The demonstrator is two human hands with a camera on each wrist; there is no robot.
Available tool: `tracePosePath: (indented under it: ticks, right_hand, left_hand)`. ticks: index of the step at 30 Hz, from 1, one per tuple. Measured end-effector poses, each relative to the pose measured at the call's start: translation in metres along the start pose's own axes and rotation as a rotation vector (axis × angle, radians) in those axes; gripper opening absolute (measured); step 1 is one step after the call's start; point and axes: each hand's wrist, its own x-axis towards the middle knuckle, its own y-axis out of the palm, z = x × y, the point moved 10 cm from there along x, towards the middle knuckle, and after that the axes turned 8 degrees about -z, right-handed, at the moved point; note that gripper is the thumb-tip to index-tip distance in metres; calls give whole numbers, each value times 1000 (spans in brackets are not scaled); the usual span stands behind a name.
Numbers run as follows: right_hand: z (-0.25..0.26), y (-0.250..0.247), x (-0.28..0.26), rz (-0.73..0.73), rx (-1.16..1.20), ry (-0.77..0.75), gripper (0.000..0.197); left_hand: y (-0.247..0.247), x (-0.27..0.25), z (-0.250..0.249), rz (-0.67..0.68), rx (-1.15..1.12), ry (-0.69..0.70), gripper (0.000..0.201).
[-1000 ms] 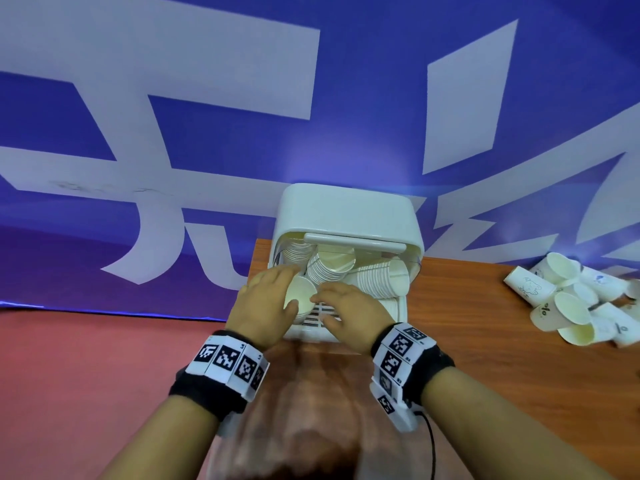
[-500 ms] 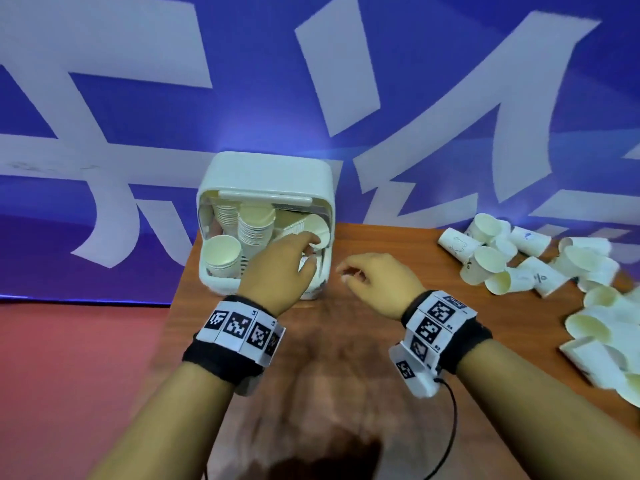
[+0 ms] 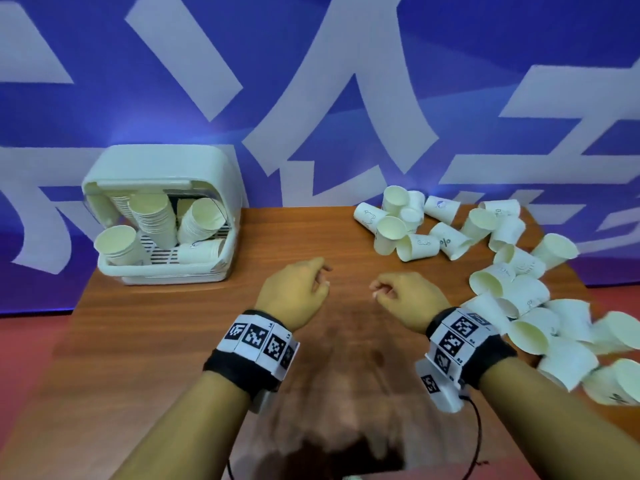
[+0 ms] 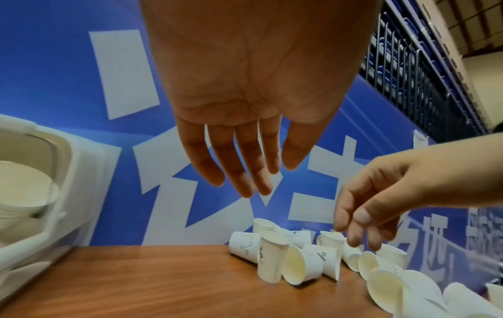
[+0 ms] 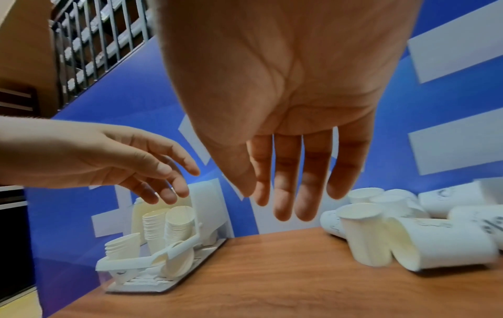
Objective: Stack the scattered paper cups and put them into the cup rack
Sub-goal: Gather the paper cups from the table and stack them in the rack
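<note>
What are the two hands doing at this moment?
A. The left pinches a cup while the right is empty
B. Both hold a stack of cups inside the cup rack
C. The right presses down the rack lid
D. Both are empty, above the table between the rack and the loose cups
D: the left hand and right hand hold nothing, between the cup rack and the scattered paper cups.

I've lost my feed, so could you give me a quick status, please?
Left hand and right hand open, empty. Cup rack part-filled. Loose paper cups lie right. Nothing in the way.
</note>
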Motion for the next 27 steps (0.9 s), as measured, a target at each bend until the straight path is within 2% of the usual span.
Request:
tracePosePath:
  ticks: [4, 10, 14, 17, 22, 27]
  right_hand:
    - [-44, -12, -16, -27, 16, 91, 20]
    - [-113, -31, -29, -37, 29, 128, 15]
    - [-166, -51, -38, -62, 34, 137, 17]
    - [-218, -69, -46, -82, 51, 140, 17]
    - [-312, -94, -75, 3, -36, 120, 4]
    - [-386, -117, -106, 44, -78, 114, 15]
  left_hand:
    - [26, 19, -22, 46, -26, 17, 26]
    - [85, 25, -67, 169, -35, 29, 27]
    - [118, 23, -105, 172, -13, 30, 25]
    - [149, 22, -145, 141, 22, 54, 24]
    - [229, 22, -227, 176, 38, 52, 31]
    - [304, 21, -299, 253, 34, 91, 40]
